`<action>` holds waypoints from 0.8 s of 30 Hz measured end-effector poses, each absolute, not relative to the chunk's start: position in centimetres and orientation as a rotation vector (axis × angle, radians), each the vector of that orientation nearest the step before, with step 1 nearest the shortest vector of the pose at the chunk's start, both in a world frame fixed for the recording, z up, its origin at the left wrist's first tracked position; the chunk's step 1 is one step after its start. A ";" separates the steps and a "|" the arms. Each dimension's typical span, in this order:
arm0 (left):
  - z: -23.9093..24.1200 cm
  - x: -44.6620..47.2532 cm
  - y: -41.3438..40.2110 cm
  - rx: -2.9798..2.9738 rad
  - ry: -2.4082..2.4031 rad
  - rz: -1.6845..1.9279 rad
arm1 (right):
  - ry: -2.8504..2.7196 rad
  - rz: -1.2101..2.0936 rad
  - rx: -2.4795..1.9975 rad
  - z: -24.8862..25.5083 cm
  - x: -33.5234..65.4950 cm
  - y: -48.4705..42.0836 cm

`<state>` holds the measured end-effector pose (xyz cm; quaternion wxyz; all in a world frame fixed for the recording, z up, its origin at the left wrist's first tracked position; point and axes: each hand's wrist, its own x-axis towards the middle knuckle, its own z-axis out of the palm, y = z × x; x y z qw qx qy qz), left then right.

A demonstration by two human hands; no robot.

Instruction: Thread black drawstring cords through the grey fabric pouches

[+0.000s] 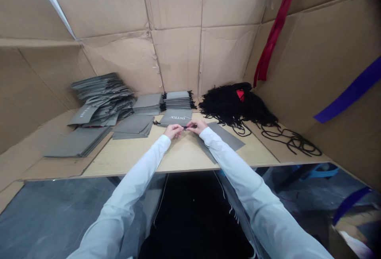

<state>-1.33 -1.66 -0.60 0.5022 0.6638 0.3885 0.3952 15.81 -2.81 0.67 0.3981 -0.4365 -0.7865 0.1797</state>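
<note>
Left hand point(173, 130): white sleeve, over mid-desk, grip pressed together on one end of a short black cord point(185, 127); right hand point(196, 126): white sleeve, just beside the left, grip pinching the other end of the same cord; cord: held between the two hands, at the near edge of a grey bag point(175, 118) printed INTEX; bag: flat on the desk point(184, 157), just beyond the hands; grey sheet point(229, 140): flat, partly under the right forearm, reaching toward the near desk edge; corded stack point(177, 100): neat grey bags with black cord ends showing at both sides, behind the INTEX bag, against the cardboard wall point(178, 52); plain stack point(148, 104): grey, just left of the corded stack; low stack point(133, 126): grey, left of the hands; loose heap point(102, 92): many grey bags fanned untidily, far left; flat pile point(77, 142): grey, nearest the left desk edge; cord heap point(229, 104): dense black tangle, right of the bags, with a small red piece point(240, 95) in it; stray cords point(291, 140): looped on the desk, further right; red ribbon point(275, 32): hanging down the right wall; purple strip point(351, 92): stuck slantwise on the right wall.
</note>
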 end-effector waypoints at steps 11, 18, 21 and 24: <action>-0.7 -1.1 -2.0 1.668 0.900 0.971 | -2.035 0.405 -1.069 0.7 15.6 -3.0; -0.9 -1.6 -1.9 1.684 1.017 1.027 | -2.099 0.452 -1.114 1.1 15.8 -3.2; -0.8 -1.7 -1.8 1.679 1.019 1.023 | -2.118 0.457 -1.125 1.1 15.9 -3.1; -0.6 -1.8 -1.8 1.651 0.987 1.058 | -2.111 0.452 -1.136 0.9 16.2 -2.7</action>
